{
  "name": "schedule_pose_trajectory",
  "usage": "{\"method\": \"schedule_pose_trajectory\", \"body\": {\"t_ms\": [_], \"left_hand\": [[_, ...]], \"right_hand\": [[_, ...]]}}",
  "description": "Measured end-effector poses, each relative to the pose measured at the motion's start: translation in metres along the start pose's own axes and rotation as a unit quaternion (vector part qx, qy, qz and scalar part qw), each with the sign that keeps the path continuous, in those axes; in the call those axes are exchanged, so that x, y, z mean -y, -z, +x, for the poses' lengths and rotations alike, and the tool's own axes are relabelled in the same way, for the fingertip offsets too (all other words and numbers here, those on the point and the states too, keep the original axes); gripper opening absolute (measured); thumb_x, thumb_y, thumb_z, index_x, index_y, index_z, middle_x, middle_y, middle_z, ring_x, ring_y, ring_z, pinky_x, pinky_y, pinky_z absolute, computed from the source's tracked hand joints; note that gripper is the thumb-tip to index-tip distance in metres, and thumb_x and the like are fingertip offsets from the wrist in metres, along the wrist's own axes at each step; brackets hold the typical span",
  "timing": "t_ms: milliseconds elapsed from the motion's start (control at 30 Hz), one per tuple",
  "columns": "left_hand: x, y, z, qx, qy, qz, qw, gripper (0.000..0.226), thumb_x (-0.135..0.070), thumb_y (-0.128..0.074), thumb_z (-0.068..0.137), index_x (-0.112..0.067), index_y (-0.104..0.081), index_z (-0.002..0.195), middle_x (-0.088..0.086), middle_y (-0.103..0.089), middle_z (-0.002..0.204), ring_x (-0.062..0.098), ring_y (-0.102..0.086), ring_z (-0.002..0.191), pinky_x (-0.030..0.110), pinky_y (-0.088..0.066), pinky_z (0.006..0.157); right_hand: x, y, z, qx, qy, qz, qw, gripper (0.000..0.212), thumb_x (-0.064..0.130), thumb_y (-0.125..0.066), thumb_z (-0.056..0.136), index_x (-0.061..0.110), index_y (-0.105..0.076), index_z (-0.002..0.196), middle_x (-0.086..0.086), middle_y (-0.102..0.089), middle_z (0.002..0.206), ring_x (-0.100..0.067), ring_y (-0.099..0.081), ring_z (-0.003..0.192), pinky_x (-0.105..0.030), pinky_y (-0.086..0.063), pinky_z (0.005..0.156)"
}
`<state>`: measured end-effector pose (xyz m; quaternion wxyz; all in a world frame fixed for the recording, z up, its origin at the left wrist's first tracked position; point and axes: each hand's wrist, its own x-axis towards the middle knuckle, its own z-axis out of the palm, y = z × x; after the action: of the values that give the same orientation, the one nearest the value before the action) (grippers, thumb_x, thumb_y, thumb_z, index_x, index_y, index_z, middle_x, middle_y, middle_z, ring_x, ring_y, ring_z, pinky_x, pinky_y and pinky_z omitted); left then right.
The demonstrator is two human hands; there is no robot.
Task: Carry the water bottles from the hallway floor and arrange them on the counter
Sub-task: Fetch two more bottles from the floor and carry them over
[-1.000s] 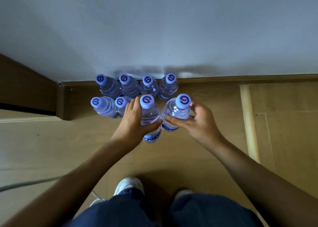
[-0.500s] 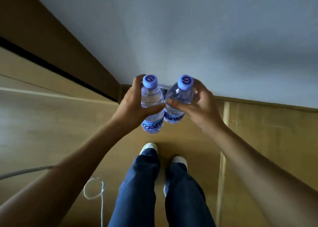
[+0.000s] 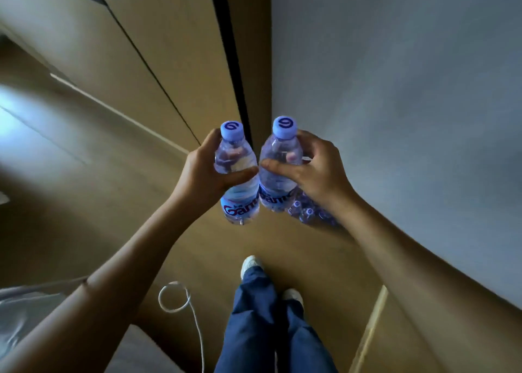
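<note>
left hand (image 3: 207, 176) wrapped round one water bottle (image 3: 238, 180), right hand (image 3: 316, 172) round another (image 3: 278, 174), both upright mid-frame, sides touching (likely steadier to carry). remaining bottles (image 3: 309, 213) on hallway floor (image 3: 296, 239) just below right wrist. desk not visible.

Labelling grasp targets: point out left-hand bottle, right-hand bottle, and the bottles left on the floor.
left-hand bottle (image 3: 236, 157), head view, clear upper body.
right-hand bottle (image 3: 275, 180), head view, clear body below the thumb.
bottles on the floor (image 3: 309, 212), head view, one cap.
</note>
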<state>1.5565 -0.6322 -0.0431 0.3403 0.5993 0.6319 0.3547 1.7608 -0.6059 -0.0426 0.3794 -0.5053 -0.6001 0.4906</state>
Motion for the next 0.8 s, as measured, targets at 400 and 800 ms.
{"method": "schedule_pose_trajectory", "body": {"t_ms": [400,800], "left_hand": [[0.036,0.2,-0.051,-0.175,0.087,-0.029,0.98,0.044,-0.039,-0.082,0.063,-0.029,-0.056,0.098,-0.007,-0.07,0.086,0.008,-0.065,0.072,0.023,-0.054,0.066],[0.118,0.442,-0.007,-0.263,0.08,-0.005,0.961,0.054,-0.042,-0.083,0.063,-0.037,-0.058,0.111,-0.008,-0.071,0.097,0.018,-0.069,0.097,0.048,-0.055,0.085]], "right_hand": [[0.116,-0.189,0.058,0.2,0.071,0.003,0.977,0.034,0.04,-0.084,0.071,0.017,-0.071,0.092,0.001,-0.075,0.087,-0.005,-0.065,0.077,-0.033,-0.053,0.073],[0.218,-0.424,0.168,0.262,0.124,-0.006,0.957,0.04,0.055,-0.08,0.066,0.027,-0.072,0.093,0.01,-0.075,0.087,-0.009,-0.071,0.083,-0.036,-0.056,0.078]]}}
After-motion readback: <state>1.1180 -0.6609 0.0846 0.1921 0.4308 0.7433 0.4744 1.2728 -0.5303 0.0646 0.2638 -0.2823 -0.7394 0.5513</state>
